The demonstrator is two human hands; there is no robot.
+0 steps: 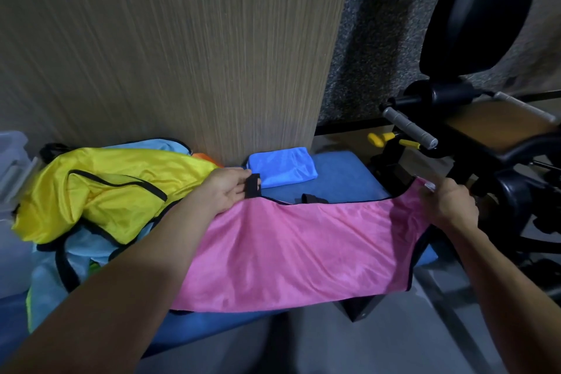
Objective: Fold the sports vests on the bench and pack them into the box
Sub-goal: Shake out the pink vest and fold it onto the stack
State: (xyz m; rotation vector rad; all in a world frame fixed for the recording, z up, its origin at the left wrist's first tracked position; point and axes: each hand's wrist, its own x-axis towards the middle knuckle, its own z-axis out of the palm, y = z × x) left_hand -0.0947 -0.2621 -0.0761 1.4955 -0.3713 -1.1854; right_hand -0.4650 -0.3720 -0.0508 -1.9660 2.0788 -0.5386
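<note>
A pink sports vest (291,249) with black trim lies spread across the blue bench (343,179), its near edge hanging over the front. My left hand (226,190) pinches a black strap at the vest's upper left corner. My right hand (452,206) grips the vest's upper right corner past the bench's end. A folded blue vest (282,165) rests at the back of the bench against the wooden panel. A heap of unfolded vests sits at the left, with a yellow vest (100,191) on top and a light blue vest (73,255) underneath.
A translucent plastic box (12,161) stands at the far left edge, partly out of frame. A wooden panel (170,48) rises right behind the bench. Black gym equipment (473,118) with grey handles and yellow knobs crowds the right side. Grey floor lies below.
</note>
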